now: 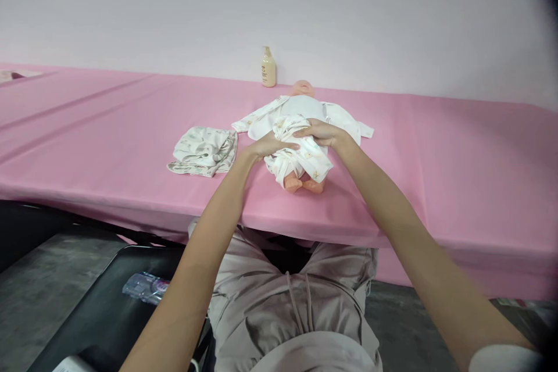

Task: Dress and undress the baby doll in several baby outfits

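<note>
A baby doll point(303, 89) lies on the table with its head toward the wall and its bare feet point(314, 186) toward me. It has on a white long-sleeved baby top point(305, 106), sleeves spread to both sides. White printed baby pants point(285, 160) are bunched around its legs, one pant leg lying loosely over the shins. My left hand point(271, 145) grips the pants from the left side, thumb across the front. From the right, my right hand point(321, 132) is closed on the upper part of the cloth. Some fingers of both hands are hidden in the folds.
Folded printed baby clothes point(203, 151) lie left of the doll. A cream pump bottle point(268, 70) stands by the wall on the pink-covered table point(108, 122). At lower left, a black chair point(100, 308) holds a clear plastic bottle point(146, 288).
</note>
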`<state>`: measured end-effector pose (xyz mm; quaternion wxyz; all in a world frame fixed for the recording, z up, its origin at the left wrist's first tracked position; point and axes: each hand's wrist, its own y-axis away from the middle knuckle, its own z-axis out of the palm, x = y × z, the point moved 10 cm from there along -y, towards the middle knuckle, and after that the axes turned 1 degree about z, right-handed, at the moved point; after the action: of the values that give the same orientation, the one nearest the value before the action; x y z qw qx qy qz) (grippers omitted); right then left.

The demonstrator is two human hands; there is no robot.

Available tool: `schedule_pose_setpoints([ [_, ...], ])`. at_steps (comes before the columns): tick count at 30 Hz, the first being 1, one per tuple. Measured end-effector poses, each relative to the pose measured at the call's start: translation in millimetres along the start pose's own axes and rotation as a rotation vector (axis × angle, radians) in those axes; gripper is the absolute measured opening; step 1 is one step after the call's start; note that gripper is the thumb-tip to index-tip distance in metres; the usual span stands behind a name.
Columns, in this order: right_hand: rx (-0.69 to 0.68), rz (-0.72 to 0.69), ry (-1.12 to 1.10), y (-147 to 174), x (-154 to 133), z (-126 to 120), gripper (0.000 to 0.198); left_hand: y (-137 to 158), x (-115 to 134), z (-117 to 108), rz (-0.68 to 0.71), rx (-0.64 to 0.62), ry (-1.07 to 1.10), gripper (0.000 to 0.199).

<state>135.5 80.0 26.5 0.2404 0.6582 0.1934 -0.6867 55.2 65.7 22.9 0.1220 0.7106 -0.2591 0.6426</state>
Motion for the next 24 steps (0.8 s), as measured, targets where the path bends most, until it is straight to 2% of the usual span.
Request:
schedule_pose_setpoints([
  [3, 0.012, 0.006, -0.004, -3.5, 3.9, -5.3, 0.036, -4.3, -8.6, -4.6, -0.029, 0.008, 0.052, 0.058],
  [6, 0.037, 0.007, 0.004, -5.6, 4.7, -10.8, 0.035, -10.0, -22.1, -9.8, -0.082, 0.05, 0.239, 0.043],
  [10, -0.024, 0.061, 0.033, -5.0, 5.9, -3.0, 0.033, -13.4, -26.9, -12.4, -0.075, 0.122, 0.472, 0.028],
  [13, -0.009, 0.072, 0.051, -3.8, 4.9, -0.4, 0.033, -14.9, -30.1, -12.5, -0.064, 0.181, 0.527, 0.028],
  [16, 0.091, 0.001, 0.006, -4.7, 0.3, -7.4, 0.034, -16.3, -30.0, -10.5, -0.028, 0.177, 0.47, 0.035],
  [20, 0.186, -0.075, -0.063, -9.1, 0.9, -19.8, 0.031, -12.3, -22.7, -11.3, -0.01, 0.151, 0.213, 0.048],
  [22, 0.21, -0.076, -0.09, -11.7, 4.1, -26.0, 0.026, -10.8, -18.3, -10.8, -0.007, 0.116, 0.116, 0.054],
  [24, 0.236, -0.043, -0.111, -12.9, 8.9, -31.1, 0.023, -12.0, -18.4, -12.6, -0.01, 0.106, 0.122, 0.057],
])
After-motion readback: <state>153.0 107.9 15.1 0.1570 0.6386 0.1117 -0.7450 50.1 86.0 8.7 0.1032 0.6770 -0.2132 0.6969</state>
